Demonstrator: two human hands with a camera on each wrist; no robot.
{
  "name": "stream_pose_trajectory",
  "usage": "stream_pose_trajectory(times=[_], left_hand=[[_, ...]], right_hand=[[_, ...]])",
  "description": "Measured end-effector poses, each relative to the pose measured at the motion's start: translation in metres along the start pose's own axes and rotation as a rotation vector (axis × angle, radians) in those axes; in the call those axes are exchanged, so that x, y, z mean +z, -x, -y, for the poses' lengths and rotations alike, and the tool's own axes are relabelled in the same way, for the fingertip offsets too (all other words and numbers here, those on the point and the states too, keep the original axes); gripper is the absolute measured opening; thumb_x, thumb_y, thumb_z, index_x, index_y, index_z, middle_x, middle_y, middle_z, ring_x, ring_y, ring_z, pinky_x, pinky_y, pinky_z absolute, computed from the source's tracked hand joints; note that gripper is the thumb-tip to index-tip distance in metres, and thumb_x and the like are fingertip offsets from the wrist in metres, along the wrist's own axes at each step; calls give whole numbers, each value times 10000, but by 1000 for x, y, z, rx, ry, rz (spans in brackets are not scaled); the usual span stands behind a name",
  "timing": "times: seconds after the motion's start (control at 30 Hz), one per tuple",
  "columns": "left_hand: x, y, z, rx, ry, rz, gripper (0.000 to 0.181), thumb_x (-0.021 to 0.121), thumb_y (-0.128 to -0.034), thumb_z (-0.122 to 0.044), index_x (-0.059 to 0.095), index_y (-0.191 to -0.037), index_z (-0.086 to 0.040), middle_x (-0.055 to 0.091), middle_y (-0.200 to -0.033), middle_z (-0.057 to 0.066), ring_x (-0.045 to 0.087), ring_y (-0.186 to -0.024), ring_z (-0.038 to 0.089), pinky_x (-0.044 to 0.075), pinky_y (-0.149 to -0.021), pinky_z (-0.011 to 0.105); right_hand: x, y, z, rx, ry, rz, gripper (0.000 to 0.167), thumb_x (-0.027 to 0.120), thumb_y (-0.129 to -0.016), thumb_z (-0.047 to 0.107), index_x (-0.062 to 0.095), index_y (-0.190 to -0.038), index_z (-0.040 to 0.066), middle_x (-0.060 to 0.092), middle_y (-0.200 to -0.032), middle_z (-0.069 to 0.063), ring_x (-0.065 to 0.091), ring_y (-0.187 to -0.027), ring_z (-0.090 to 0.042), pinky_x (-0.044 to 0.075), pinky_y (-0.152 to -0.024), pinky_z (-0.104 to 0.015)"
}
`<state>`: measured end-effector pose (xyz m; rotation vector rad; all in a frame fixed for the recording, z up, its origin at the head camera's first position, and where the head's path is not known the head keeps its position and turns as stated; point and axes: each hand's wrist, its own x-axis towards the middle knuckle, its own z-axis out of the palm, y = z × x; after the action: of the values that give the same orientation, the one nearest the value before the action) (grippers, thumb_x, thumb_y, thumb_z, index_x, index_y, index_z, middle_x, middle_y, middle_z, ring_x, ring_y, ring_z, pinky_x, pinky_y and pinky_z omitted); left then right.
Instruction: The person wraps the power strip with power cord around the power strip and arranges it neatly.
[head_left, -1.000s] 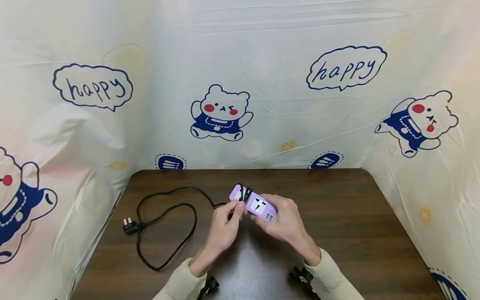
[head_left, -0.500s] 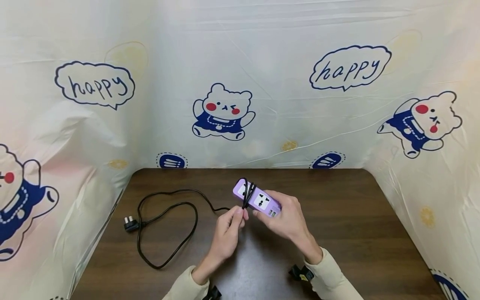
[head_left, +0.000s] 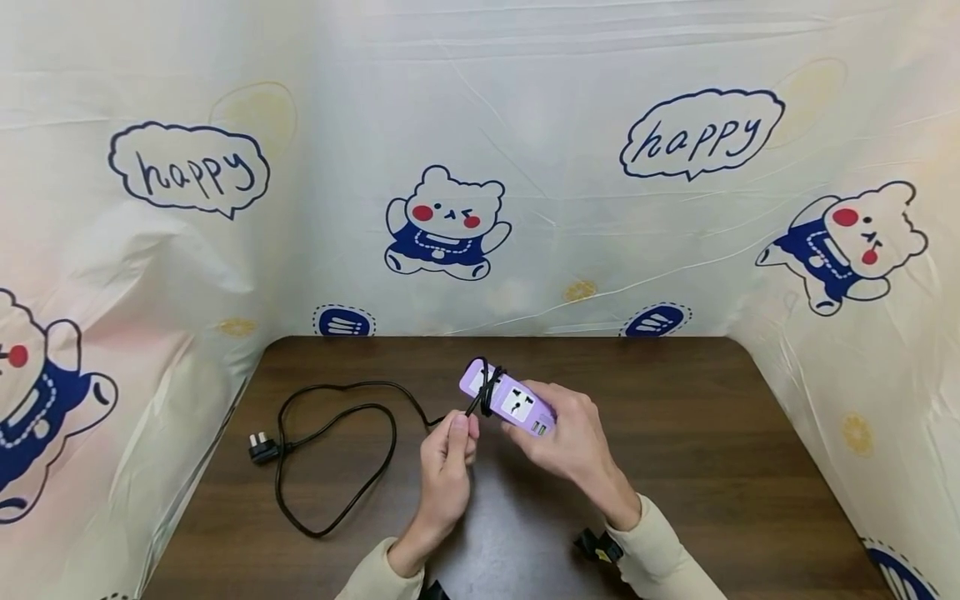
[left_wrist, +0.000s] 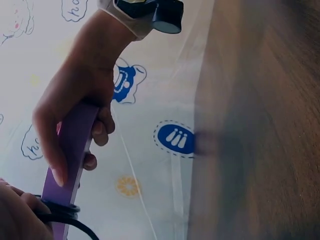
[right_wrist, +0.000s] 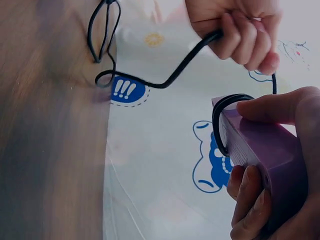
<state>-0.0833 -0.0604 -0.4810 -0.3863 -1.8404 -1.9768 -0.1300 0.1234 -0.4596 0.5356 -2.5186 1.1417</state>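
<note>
A purple power strip (head_left: 537,403) with white socket faces and USB ports is held tilted above the table by my right hand (head_left: 573,433), which grips its near right end. Its black cord (head_left: 487,392) is looped around the far left part of the strip. My left hand (head_left: 447,467) pinches the cord just left of the strip, fingers curled round it. In the right wrist view the left hand (right_wrist: 245,35) grips the cord apart from the strip. The rest of the cord lies in loose curves on the table's left side, ending in a black plug (head_left: 262,450) with metal prongs.
A dark brown wooden table (head_left: 712,467) fills the lower middle. Light curtains (head_left: 555,208) with printed bears and "happy" bubbles hang at the back and along both sides.
My left hand has drawn the cord down and to the left, away from the strip. The strip rose slightly, then came back left in the right hand's grip. The plug has stayed in place.
</note>
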Motion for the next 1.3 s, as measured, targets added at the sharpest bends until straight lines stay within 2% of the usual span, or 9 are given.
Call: stream_pose_trajectory(times=[0.1,0.3,0.5,0.6,0.73,0.87,0.97,1.13,1.3], left_hand=[[2,3,0,1,5,8,338,361,-1146,-11,537,-857,-19,293,-593,67,290,-544,43,253,-473,251],[2,11,14,-20,29,97,338,355,-1144,-6,527,-853,-28,288,-593,69,275,-513,98,251,-476,228],[0,10,30,46,141,191,349,286,-1131,32,474,-837,18,273,-608,81,241,-490,254,231,-450,308],[1,10,34,63,189,228,341,265,-1125,40,459,-845,15,263,-616,81,238,-496,254,228,-459,303],[3,11,37,74,222,247,333,249,-1115,63,447,-852,14,272,-630,90,267,-516,218,258,-489,266],[4,11,40,96,217,252,346,243,-1097,98,461,-842,15,282,-629,98,280,-524,201,259,-489,276],[3,9,41,94,226,284,361,238,-1091,108,479,-836,21,292,-631,107,284,-536,234,258,-493,326],[-5,6,42,62,251,388,370,228,-1094,86,505,-856,28,325,-652,125,303,-575,327,279,-523,403],[-16,0,47,78,143,509,396,213,-1070,80,546,-872,-3,422,-660,141,412,-577,283,381,-569,298]], right_hand=[[-1,0,2,-12,2,-1,506,968,-721,317,786,-1168,169,766,-945,19,620,-702,-91,495,-590,-255],[-6,-3,5,-5,-37,-10,516,967,-725,302,784,-1185,157,780,-985,3,631,-715,-96,505,-597,-264],[-11,-2,11,21,-62,13,513,959,-736,317,783,-1193,163,778,-993,8,634,-717,-100,513,-587,-268],[-12,-1,13,38,-78,21,505,960,-733,308,785,-1187,171,778,-986,15,636,-711,-104,514,-577,-272],[-14,1,15,45,-97,25,507,961,-731,299,784,-1190,176,778,-984,20,638,-706,-101,515,-569,-272],[-17,2,17,53,-122,30,514,962,-731,293,783,-1199,176,781,-982,12,639,-703,-97,518,-566,-273],[-20,3,16,69,-149,44,514,959,-745,299,778,-1211,181,783,-980,-1,643,-708,-109,524,-570,-279],[-27,2,14,119,-202,44,509,952,-759,303,775,-1225,200,775,-967,-13,646,-714,-150,525,-569,-295],[-31,2,12,143,-222,56,499,946,-763,317,774,-1221,216,766,-956,-6,646,-716,-167,521,-570,-303]])
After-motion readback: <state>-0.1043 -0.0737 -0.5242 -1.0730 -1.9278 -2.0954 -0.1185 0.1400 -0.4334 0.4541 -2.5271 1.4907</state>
